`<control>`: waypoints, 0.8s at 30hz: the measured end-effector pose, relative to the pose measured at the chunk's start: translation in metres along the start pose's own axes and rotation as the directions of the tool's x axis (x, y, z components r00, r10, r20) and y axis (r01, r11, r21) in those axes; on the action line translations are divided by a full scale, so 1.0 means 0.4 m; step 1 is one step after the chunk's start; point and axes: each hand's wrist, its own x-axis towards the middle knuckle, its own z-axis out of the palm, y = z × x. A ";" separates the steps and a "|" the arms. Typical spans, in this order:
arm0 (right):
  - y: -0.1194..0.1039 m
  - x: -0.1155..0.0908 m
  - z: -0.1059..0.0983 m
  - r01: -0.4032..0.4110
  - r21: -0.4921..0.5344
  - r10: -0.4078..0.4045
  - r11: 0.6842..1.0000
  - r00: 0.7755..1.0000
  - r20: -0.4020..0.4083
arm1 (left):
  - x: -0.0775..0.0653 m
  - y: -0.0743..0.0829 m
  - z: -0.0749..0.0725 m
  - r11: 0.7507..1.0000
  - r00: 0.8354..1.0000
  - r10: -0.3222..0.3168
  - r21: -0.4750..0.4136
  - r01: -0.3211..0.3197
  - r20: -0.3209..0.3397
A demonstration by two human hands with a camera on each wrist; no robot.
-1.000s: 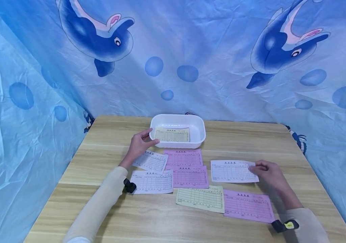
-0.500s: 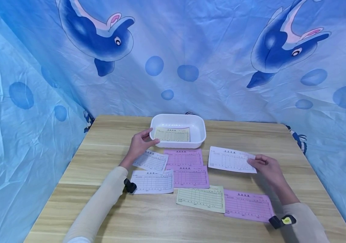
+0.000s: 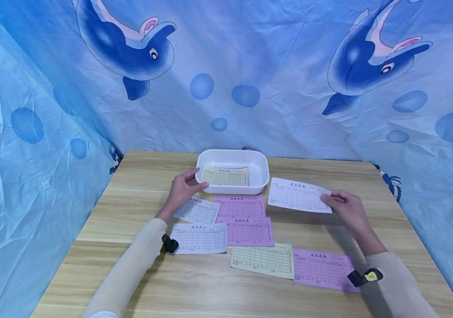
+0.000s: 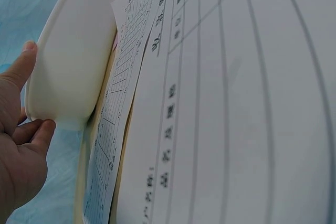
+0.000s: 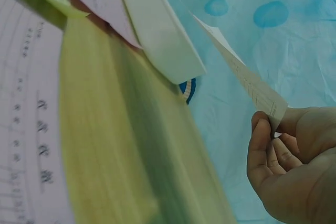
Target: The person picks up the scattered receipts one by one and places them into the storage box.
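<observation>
My right hand [image 3: 347, 210] pinches a white printed form slip [image 3: 299, 194] by its right end. The slip is raised off the table, and the right wrist view shows it edge-on between thumb and fingers. My left hand [image 3: 184, 190] grips the left end of a white plastic tray [image 3: 259, 189], thumb at the rim and fingers curled at the end wall in the left wrist view. Inside the tray lies a yellow form slip [image 3: 224, 176]. Below the left wrist, two white form slips [image 3: 200, 238] overlap on the table.
Two pink slips [image 3: 249, 232] lie just in front of the tray. Nearer me are a yellow slip [image 3: 263, 261] and another pink slip [image 3: 323, 270], partly under the right wrist camera [image 3: 364, 277]. A blue dolphin-print cloth [image 3: 226, 57] hangs behind the wooden table [image 3: 210, 291].
My right hand has lifted the white slip off the table and carried it back and slightly left, toward the tray's right side. The left hand and the tray have stayed put.
</observation>
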 end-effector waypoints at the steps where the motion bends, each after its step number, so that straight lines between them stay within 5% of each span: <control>1: -0.007 0.004 0.002 0.001 0.000 -0.001 1.000 1.000 -0.004 | 0.002 -0.006 -0.001 1.000 1.000 0.003 -0.003 -0.003 -0.001; 7: -0.052 0.026 0.016 -0.010 0.047 0.010 0.999 1.000 -0.007 | 0.012 -0.036 -0.004 1.000 1.000 0.019 -0.018 -0.019 -0.012; 24: -0.176 0.112 0.101 0.005 0.147 -0.008 0.989 1.000 0.020 | 0.012 -0.036 -0.002 0.999 0.999 0.021 0.031 -0.020 -0.030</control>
